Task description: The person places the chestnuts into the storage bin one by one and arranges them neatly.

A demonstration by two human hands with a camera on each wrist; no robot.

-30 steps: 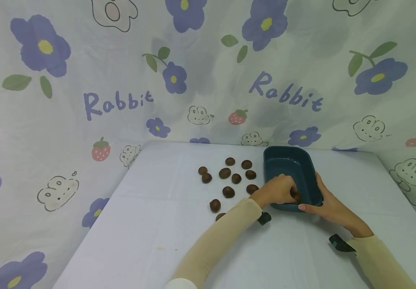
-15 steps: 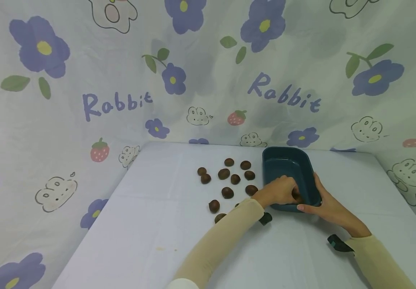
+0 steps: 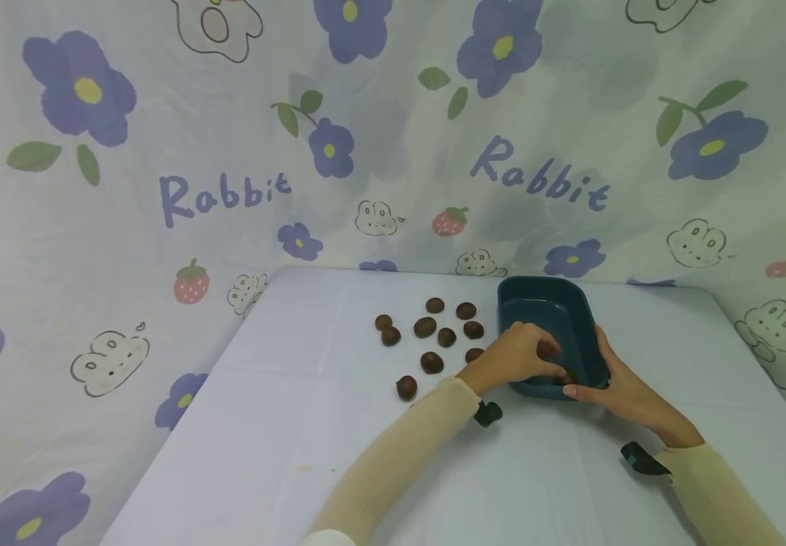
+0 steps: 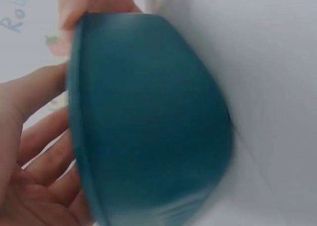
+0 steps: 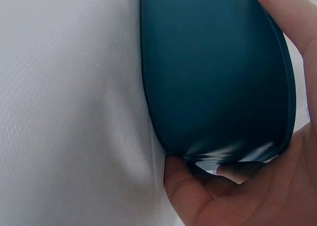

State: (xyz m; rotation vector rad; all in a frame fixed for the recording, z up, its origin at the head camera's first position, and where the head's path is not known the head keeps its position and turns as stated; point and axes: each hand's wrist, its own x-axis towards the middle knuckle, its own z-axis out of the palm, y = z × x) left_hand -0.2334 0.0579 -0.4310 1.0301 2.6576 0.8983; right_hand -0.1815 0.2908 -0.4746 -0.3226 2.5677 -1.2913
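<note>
A deep teal rectangular dish [image 3: 549, 288] stands at the right of the table. My left hand [image 3: 517, 355] reaches over its left rim, its fingers loosely bent and parted inside. By the thumb, low in the dish, lies a brown chestnut [image 3: 568, 379], partly covered. In the left wrist view the left hand's fingers [image 4: 47, 154] are spread behind the dish wall, and I see nothing between them. My right hand [image 3: 627, 390] grips the dish's near right corner, thumb on the front wall. In the right wrist view its fingertips [image 5: 181, 179] hold the wall near the base.
Several loose chestnuts [image 3: 431, 362] are scattered on the white tabletop [image 3: 283, 394] left of the dish. One chestnut [image 3: 474, 355] is partly behind the left hand. A printed curtain [image 3: 379, 152] hangs behind the table.
My left hand has loosened its curled fingers from around the chestnut and drawn slightly left and up. My right hand keeps its hold on the dish.
</note>
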